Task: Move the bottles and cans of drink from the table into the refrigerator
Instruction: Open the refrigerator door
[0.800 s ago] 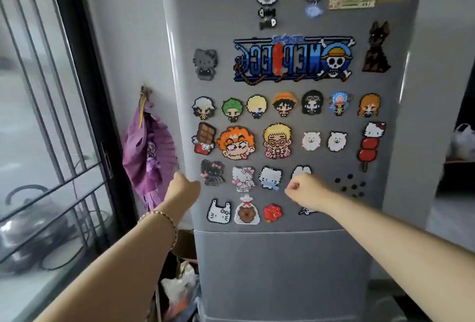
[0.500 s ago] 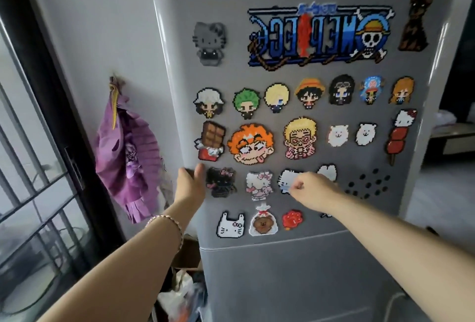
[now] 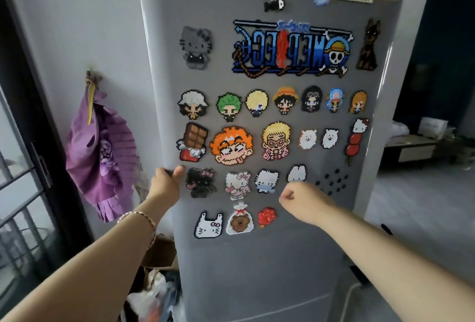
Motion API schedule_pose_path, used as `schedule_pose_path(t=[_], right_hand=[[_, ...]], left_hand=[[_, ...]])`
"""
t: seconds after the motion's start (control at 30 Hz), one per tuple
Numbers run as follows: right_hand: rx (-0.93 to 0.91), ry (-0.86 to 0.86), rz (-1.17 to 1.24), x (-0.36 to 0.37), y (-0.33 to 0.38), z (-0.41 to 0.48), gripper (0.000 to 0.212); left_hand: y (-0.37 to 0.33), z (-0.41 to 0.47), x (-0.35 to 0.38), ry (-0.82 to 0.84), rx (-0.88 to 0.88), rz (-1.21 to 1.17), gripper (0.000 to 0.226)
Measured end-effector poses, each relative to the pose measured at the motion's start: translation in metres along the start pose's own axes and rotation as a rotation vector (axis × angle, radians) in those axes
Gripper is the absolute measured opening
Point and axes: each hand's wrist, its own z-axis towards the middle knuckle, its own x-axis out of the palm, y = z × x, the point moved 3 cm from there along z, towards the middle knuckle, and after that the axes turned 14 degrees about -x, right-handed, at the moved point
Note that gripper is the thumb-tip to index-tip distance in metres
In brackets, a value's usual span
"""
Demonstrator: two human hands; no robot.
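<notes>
A grey refrigerator fills the view, its upper door [image 3: 282, 257] covered with several pixel-bead magnets. My left hand [image 3: 165, 183] grips the door's left edge, fingers curled behind it and thumb on the front, beside a black cat magnet [image 3: 200, 181]. My right hand [image 3: 303, 198] hovers in a fist just in front of the door's lower middle and holds nothing. No bottles, cans or table are in view.
A purple folded fan [image 3: 100, 162] hangs on the white wall left of the refrigerator. Below it sit a cardboard box [image 3: 159, 252] and plastic bags [image 3: 151, 298]. A black-framed glass door [image 3: 25, 193] is at far left. A room with a low cabinet [image 3: 416, 147] opens at right.
My left hand has moved from a fist near the door's left side onto the door's edge, with the thumb now on the front. My right hand stays a fist.
</notes>
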Motion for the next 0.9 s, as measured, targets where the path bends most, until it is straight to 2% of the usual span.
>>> schedule_pose_path(t=[0.2, 0.3, 0.4, 0.5, 0.7, 0.9], right_hand=[[-0.068, -0.019, 0.001, -0.020, -0.003, -0.067, 0.020], [-0.137, -0.013, -0.021, -0.026, -0.003, -0.111, 0.018], [-0.179, -0.041, -0.038, -0.038, -0.012, -0.163, 0.028], [-0.207, -0.078, 0.032, -0.050, -0.021, -0.210, 0.033], [-0.294, -0.227, 0.170, -0.100, -0.026, -0.284, 0.041], [-0.064, -0.527, 0.311, -0.136, -0.073, -0.336, 0.057]], left_hand=[[0.018, -0.090, -0.011, -0.062, 0.041, -0.002, 0.043], [0.025, -0.153, -0.008, -0.144, 0.074, -0.032, 0.045], [0.024, -0.231, 0.003, -0.210, 0.075, -0.060, 0.048], [0.018, -0.303, 0.018, -0.209, 0.088, -0.039, 0.050], [-0.019, -0.428, 0.059, -0.107, 0.310, 0.230, 0.041], [-0.059, -0.500, 0.119, 0.051, 0.639, 0.427, 0.032]])
